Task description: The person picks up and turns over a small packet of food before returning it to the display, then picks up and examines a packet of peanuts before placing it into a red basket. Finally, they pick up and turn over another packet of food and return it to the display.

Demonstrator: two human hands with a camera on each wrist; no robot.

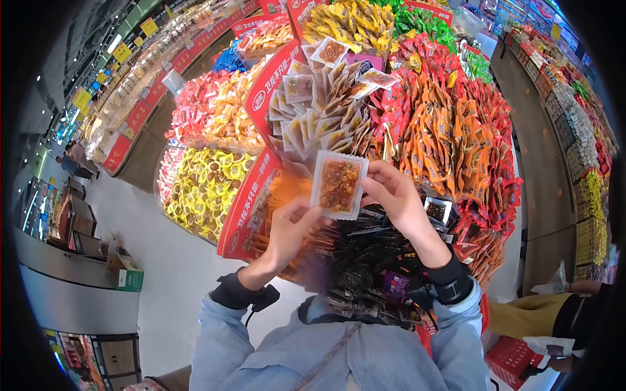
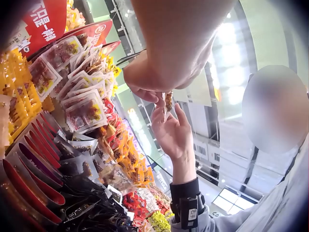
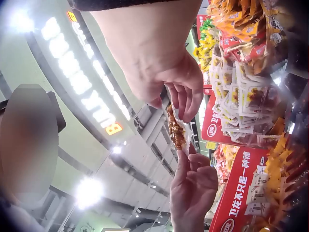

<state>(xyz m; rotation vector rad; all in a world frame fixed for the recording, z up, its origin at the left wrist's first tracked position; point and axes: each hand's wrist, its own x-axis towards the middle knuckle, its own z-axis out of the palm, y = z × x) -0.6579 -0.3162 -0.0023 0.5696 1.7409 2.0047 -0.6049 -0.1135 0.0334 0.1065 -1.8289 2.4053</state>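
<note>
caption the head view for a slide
Left hand and right hand hold a see-through snack packet over colourful heaps of wrapped snacks.

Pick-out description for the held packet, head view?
Find the heaped snack display in the middle of the head view. In front of it, the left hand pinches a pale-edged packet near its lower left corner, the right hand its right edge. Unlike the similar packets heaped beyond, this one is held up off the pile, glossy orange-brown contents facing the camera.
</note>
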